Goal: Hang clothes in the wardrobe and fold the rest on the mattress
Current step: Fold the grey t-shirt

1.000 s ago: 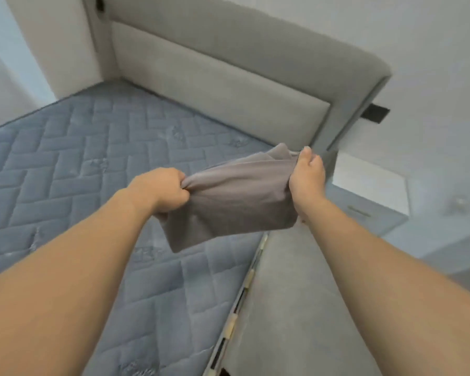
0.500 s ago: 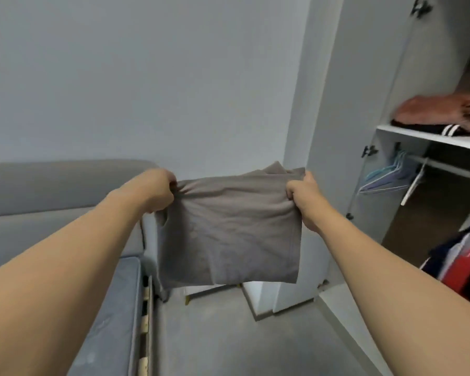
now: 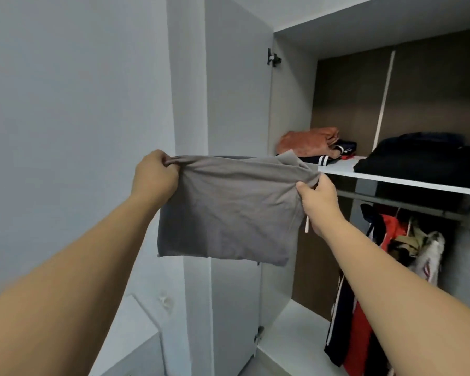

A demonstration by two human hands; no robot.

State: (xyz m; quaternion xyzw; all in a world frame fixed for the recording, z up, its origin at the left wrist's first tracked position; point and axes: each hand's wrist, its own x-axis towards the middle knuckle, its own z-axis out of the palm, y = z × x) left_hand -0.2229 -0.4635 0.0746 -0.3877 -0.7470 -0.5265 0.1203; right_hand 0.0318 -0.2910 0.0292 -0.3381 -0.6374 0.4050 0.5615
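Note:
A folded grey garment (image 3: pixel 228 210) hangs in the air between my hands, in front of the open wardrobe. My left hand (image 3: pixel 154 176) grips its top left corner. My right hand (image 3: pixel 319 202) pinches its top right corner, close to the white shelf (image 3: pixel 385 179). The garment's upper edge is level with that shelf. The mattress is out of view.
On the shelf lie a folded orange piece (image 3: pixel 308 141), a striped dark piece (image 3: pixel 334 154) and a black pile (image 3: pixel 421 161). Below, a rail (image 3: pixel 407 206) carries hung red, black and pale clothes (image 3: pixel 364 294). The open wardrobe door (image 3: pixel 236 104) stands on the left; a white nightstand (image 3: pixel 130 335) sits lower left.
The view has swung from the mattress past the wall to the open wardrobe. Both hands have kept hold of the grey garment and raised it to the height of the shelf.

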